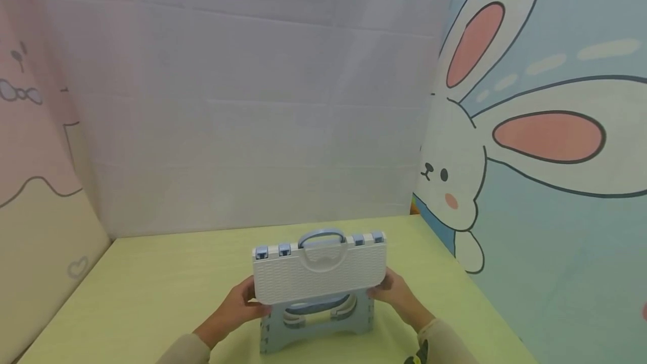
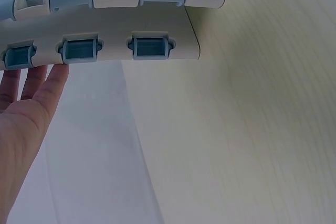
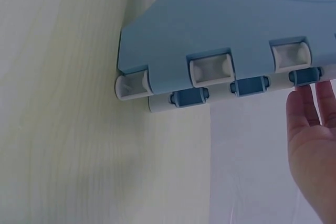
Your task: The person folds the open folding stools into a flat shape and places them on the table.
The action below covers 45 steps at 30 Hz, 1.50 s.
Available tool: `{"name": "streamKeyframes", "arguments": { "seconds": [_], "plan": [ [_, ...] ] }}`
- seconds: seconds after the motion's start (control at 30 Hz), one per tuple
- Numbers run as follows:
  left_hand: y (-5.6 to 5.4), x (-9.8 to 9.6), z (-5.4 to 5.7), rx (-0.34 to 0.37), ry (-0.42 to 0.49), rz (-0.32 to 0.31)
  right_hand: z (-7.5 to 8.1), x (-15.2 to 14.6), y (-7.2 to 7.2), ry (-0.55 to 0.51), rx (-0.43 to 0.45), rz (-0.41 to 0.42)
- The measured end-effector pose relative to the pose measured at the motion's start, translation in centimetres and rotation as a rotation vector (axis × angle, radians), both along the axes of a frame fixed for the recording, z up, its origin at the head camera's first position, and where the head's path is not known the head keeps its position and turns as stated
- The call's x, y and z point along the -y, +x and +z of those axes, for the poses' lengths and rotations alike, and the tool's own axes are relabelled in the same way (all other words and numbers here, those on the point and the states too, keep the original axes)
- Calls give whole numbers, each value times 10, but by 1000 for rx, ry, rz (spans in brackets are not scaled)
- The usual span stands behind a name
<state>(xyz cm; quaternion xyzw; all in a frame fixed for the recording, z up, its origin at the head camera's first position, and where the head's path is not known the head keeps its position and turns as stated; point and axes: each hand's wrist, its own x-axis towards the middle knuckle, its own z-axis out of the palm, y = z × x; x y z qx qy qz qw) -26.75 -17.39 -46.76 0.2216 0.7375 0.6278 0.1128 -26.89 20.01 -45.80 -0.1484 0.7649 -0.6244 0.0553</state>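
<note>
A folding step stool (image 1: 283,282) with a white textured seat panel and light blue legs stands near the front of the table, its seat tilted up toward me. A blue carrying handle (image 1: 321,233) sits along the seat's upper edge. My left hand (image 1: 235,306) holds the stool's left side, thumb at the seat's lower corner. At the opposite side my right hand (image 1: 398,296) grips it in the same way. In the left wrist view, fingers (image 2: 50,85) touch the hinged edge. The right wrist view shows the blue leg panel (image 3: 226,30) with its white hinge pieces; part of it is cut off.
The stool rests on a pale yellow table (image 1: 167,280) with a wood-like grain. Behind it hangs a white sheet (image 1: 242,100). A wall with a cartoon rabbit (image 1: 455,162) borders the right side, and a pink and cream wall (image 1: 35,184) the left.
</note>
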Motion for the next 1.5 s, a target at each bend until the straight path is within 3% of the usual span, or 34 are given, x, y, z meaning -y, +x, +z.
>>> {"name": "streamKeyframes", "arguments": {
  "seconds": [0.4, 1.07, 1.5],
  "plan": [
    [0, 0, 0, -10, -6, -4, -2, -1, -1, -15, -12, 10],
    [3, 0, 4, -28, -24, -3, -2, 2, -1, 34, -7, -56],
    [2, 0, 5, -15, -36, 5, -1, 0, -1, 14, -12, -29]
  ]
}}
